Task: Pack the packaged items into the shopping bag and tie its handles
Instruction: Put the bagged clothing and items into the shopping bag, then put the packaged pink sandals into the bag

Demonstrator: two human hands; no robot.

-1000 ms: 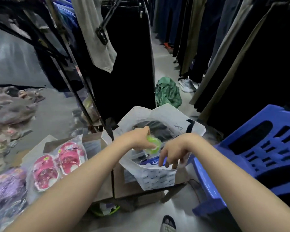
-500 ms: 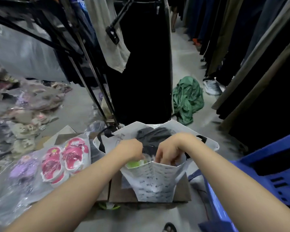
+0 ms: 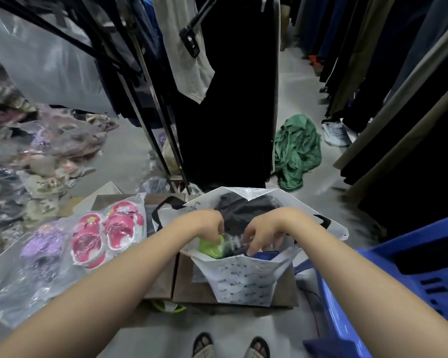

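Both hands are down in the mouth of the bag (image 3: 243, 282), a white printed shopper standing on the right end of the box (image 3: 181, 282), a flattened brown carton. The left hand (image 3: 204, 224) curls around a green pack (image 3: 211, 246) — something lime-coloured in clear film — and presses it in against the bag's near-left wall. The right hand (image 3: 263, 235) has its fingers spread and bent, fingertips poking among the packs just beside it; whether it pinches anything I cannot tell. Dark cloth (image 3: 243, 210) already fills the far side of the bag. The pink sandals (image 3: 106, 231) and the purple pair (image 3: 43, 244) lie in film on the box's left end, well apart from the bag, not yet packed. These packs look light and squashy, and the film looks slick, so I would take each one across its middle with a whole hand, not by a loose corner. The bag looks thin and floppy — its rim folds outward at the near edge — so one hand should hold the mouth wide. The black handles (image 3: 163, 206) stick up at the left and right rims; those are the hold for tying.
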